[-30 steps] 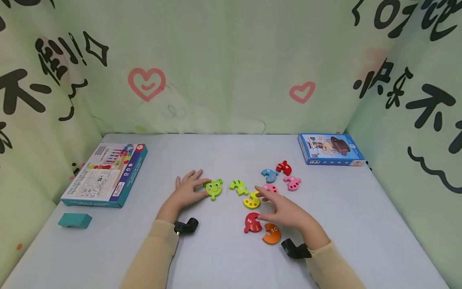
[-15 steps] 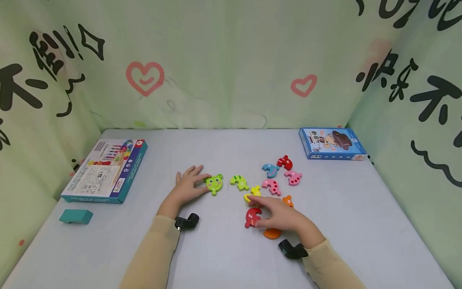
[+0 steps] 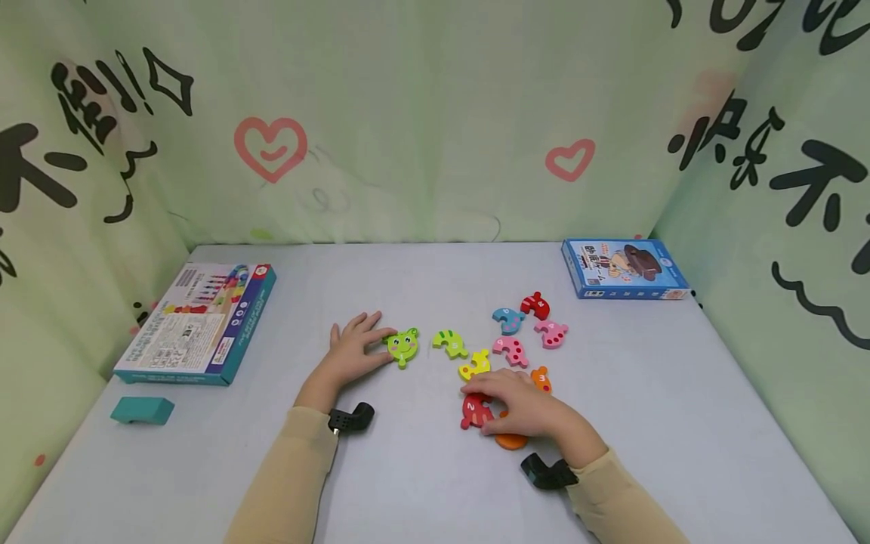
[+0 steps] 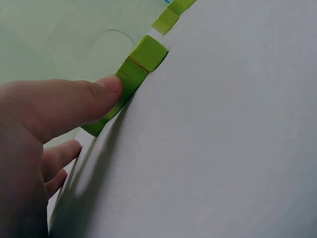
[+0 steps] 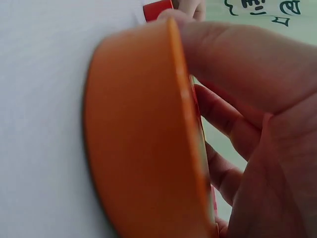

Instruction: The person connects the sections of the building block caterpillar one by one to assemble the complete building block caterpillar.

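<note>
Your left hand (image 3: pixel 352 350) pinches the green head (image 3: pixel 402 346). Your right hand (image 3: pixel 522 404) spans the near red piece (image 3: pixel 474 412); can't tell if it's gripped.

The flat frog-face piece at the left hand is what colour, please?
The frog-face piece is bright green, clearest in the head view.

A flat box (image 3: pixel 193 325) with teal sides lies on the white table (image 3: pixel 387 483). Just in front of that box sits a teal block (image 3: pixel 143 410); well to its right, a blue printed box (image 3: pixel 625 270). Behind and left of it, a pale green curtain (image 3: pixel 421 136) bears red hearts (image 3: pixel 273 156) and black lettering (image 3: pixel 12 170).
</note>
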